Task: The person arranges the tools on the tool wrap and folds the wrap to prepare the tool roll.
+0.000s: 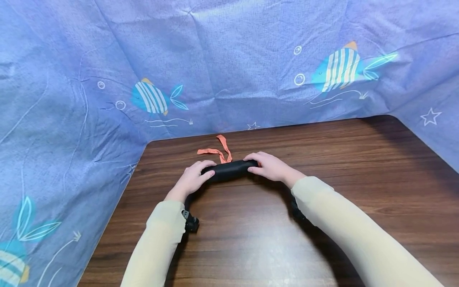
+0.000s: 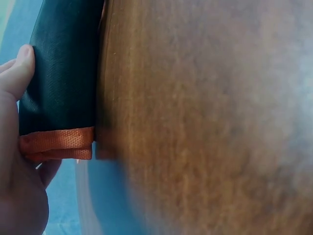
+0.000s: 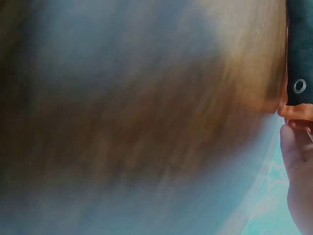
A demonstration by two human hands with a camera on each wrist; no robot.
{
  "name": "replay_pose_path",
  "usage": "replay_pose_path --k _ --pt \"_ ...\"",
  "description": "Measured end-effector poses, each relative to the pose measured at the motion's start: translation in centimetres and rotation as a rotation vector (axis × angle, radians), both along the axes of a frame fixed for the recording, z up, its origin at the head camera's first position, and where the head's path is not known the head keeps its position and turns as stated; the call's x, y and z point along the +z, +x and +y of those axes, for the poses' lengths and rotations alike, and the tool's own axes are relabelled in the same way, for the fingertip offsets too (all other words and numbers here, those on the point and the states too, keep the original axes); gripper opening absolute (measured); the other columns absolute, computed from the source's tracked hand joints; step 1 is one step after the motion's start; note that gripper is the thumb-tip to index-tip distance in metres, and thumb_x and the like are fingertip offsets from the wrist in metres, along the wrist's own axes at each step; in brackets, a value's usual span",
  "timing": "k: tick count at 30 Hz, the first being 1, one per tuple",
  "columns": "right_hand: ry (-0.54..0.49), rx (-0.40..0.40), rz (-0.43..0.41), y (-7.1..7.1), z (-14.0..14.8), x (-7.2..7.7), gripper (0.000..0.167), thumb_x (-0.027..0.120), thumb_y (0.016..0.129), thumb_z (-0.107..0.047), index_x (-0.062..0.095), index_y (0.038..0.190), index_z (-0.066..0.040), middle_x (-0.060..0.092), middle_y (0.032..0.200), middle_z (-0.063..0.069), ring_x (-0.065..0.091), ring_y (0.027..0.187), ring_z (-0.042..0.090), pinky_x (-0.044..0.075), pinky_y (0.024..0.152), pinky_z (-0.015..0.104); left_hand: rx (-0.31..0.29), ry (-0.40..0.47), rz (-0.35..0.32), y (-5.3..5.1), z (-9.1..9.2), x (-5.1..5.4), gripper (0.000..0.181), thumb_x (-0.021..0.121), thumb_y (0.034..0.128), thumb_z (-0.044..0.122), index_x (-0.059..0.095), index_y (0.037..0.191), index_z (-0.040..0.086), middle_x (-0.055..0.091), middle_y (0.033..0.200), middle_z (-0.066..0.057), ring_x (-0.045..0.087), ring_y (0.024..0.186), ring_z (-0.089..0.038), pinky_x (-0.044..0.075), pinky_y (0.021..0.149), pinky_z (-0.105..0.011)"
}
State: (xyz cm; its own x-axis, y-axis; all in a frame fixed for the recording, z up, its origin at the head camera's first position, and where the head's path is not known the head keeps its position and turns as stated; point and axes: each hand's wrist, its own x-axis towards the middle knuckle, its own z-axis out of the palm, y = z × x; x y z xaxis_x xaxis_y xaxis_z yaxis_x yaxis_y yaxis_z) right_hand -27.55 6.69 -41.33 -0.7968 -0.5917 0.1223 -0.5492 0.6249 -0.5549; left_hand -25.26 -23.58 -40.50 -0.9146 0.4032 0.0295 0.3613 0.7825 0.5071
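Note:
A black roll (image 1: pixel 229 170) with orange edging lies crosswise on the table, its smooth cover looking like leather or vinyl. Two loose orange ties (image 1: pixel 223 153) stretch away from its far side. My left hand (image 1: pixel 191 177) grips the roll's left end, thumb on the near side and fingers over the top. At the opposite end, my right hand (image 1: pixel 270 166) holds it in a similar way. In the left wrist view, folded orange trim (image 2: pixel 58 142) finishes the end of the roll. A metal eyelet (image 3: pixel 300 86) shows near the other end. What is inside the roll is hidden.
The dark wood-grain table (image 1: pixel 340 159) has a rounded far right corner. Blue cloth (image 1: pixel 229 59) printed with fish hangs behind it and at both sides. A small black device (image 1: pixel 191 223) is by the left wrist.

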Motion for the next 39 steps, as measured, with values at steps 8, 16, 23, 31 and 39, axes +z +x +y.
replay_pose_path --k 8,16,23,31,39 --pt "-0.021 -0.036 -0.045 0.3 -0.09 0.24 0.039 0.058 0.093 -0.034 0.054 0.129 -0.021 0.053 0.114 0.01 0.05 0.091 0.022 0.039 0.082 0.04 0.035 -0.011 0.087 0.14 0.15 -0.31 0.03 0.054 0.0949 0.033 0.06 0.122 0.021 0.052 0.122 -0.009 0.041 0.114 -0.03 0.024 0.097 -0.052" --pt "-0.009 0.04 0.245 0.62 -0.46 0.19 0.033 0.063 0.091 -0.017 0.058 0.123 -0.017 0.046 0.123 0.015 0.055 0.102 0.026 0.044 0.088 0.041 0.09 0.002 0.119 0.17 0.26 -0.3 0.027 0.055 0.0947 0.032 0.064 0.119 0.023 0.05 0.115 -0.009 0.04 0.107 -0.031 0.025 0.096 -0.051" --pt "-0.038 0.107 0.409 0.39 -0.4 -0.15 0.029 0.067 0.086 -0.008 0.064 0.114 -0.014 0.051 0.117 0.018 0.053 0.105 0.031 0.042 0.09 0.043 0.094 -0.017 0.127 0.12 0.48 -0.47 0.028 0.053 0.0958 0.031 0.062 0.121 0.024 0.051 0.115 -0.009 0.043 0.108 -0.031 0.026 0.096 -0.052" --pt "0.005 0.087 0.3 0.09 -0.24 -0.4 0.034 0.065 0.087 -0.013 0.062 0.121 -0.015 0.051 0.121 0.013 0.049 0.108 0.03 0.038 0.093 0.044 0.102 -0.001 0.132 0.0 0.43 -0.83 0.026 0.053 0.0963 0.027 0.061 0.121 0.024 0.053 0.117 -0.009 0.045 0.11 -0.031 0.026 0.098 -0.052" --pt "0.043 0.038 0.125 0.05 -0.28 0.01 0.046 0.07 0.085 -0.018 0.056 0.128 -0.018 0.046 0.127 0.012 0.044 0.112 0.029 0.037 0.094 0.044 0.076 -0.013 0.102 0.09 -0.21 -0.97 0.034 0.056 0.0944 0.03 0.057 0.128 0.025 0.05 0.126 -0.008 0.043 0.117 -0.031 0.024 0.099 -0.054"
